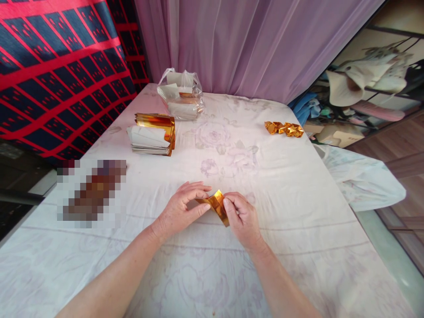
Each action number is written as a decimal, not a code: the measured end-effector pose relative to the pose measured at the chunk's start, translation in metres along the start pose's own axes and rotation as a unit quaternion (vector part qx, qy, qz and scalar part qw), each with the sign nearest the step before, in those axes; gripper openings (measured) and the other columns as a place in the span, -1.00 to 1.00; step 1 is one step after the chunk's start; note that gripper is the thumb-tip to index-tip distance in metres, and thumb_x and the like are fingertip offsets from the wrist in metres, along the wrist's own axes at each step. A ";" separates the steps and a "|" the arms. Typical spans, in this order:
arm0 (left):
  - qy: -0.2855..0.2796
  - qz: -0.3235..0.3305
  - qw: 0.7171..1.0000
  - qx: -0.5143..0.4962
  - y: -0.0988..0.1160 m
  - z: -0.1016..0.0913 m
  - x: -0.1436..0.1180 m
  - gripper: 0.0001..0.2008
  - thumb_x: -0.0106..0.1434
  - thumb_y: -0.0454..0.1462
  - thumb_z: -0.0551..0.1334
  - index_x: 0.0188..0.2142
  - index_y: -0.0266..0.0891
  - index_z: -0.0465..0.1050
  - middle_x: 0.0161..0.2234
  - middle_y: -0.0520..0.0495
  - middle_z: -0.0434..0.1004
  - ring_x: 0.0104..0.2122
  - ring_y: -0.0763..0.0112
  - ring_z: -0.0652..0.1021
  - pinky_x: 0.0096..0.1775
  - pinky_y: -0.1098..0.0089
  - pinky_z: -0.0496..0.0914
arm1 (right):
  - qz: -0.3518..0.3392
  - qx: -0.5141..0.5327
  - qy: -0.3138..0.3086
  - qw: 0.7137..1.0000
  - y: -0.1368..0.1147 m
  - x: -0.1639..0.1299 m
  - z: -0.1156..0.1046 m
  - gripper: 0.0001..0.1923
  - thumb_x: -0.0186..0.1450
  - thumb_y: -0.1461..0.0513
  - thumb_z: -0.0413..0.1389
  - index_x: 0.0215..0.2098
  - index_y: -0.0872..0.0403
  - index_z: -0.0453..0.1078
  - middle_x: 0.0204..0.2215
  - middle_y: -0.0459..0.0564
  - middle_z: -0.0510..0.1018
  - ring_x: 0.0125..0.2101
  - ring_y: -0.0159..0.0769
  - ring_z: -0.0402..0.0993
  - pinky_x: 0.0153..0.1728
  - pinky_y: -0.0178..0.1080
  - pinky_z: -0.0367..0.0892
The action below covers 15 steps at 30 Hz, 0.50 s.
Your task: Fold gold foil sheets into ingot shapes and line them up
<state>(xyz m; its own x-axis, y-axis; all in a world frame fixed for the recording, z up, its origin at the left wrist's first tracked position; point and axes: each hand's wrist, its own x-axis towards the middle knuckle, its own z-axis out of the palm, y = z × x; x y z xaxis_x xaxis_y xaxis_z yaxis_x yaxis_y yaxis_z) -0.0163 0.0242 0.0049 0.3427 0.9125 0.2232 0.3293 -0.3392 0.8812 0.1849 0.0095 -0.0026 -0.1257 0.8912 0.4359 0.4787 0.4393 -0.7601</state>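
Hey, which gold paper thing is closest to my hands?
The creased gold strip, touching your left hand and right hand. The gold row, back right, plus the paper stack and bagged papers, back left, lie apart.

Shiny gold paper [219, 206], partly folded, slants between left hand [185, 204] and right hand [243, 217].

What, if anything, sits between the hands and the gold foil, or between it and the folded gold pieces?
Nothing visible: the left hand and right hand both touch the gold foil. Toward the folded gold pieces, past the right hand's own fingers, only tablecloth shows.
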 end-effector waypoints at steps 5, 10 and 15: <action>0.015 -0.020 1.000 -0.008 0.006 0.004 -0.001 -0.91 0.26 -0.20 0.25 -0.30 -0.14 0.49 -0.08 -0.11 0.64 0.08 0.18 0.52 0.18 0.03 0.27 | -0.016 -0.024 0.019 0.999 0.000 -0.002 0.002 -0.81 0.41 0.27 -0.01 -0.35 0.03 0.37 -0.39 -0.03 0.56 -0.35 -0.32 0.52 -0.31 -0.29 0.43; 0.043 -0.049 0.998 -0.013 0.009 0.006 0.001 -0.89 0.25 -0.23 0.23 -0.40 -0.15 0.48 -0.15 -0.11 0.66 0.01 0.20 0.56 0.15 0.07 0.31 | -0.031 -0.027 0.017 0.999 -0.002 -0.003 0.004 -0.83 0.40 0.27 0.00 -0.32 0.03 0.38 -0.37 -0.01 0.56 -0.33 -0.32 0.53 -0.30 -0.27 0.44; 0.058 -0.058 0.996 -0.026 0.011 0.006 0.001 -0.91 0.22 -0.24 0.23 -0.41 -0.15 0.47 -0.15 -0.12 0.66 -0.01 0.20 0.57 0.17 0.02 0.28 | -0.030 -0.017 -0.007 0.999 -0.001 -0.007 0.003 -0.98 0.34 0.24 0.09 -0.26 0.03 0.36 -0.37 -0.05 0.55 -0.43 -0.36 0.49 -0.40 -0.31 0.41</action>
<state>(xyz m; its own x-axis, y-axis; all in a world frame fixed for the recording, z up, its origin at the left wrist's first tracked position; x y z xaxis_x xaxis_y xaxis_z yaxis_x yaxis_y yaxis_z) -0.0072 0.0197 0.0126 0.1996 0.9661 0.1638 0.3139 -0.2214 0.9233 0.1823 0.0035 -0.0065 -0.1679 0.8650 0.4729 0.4998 0.4882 -0.7155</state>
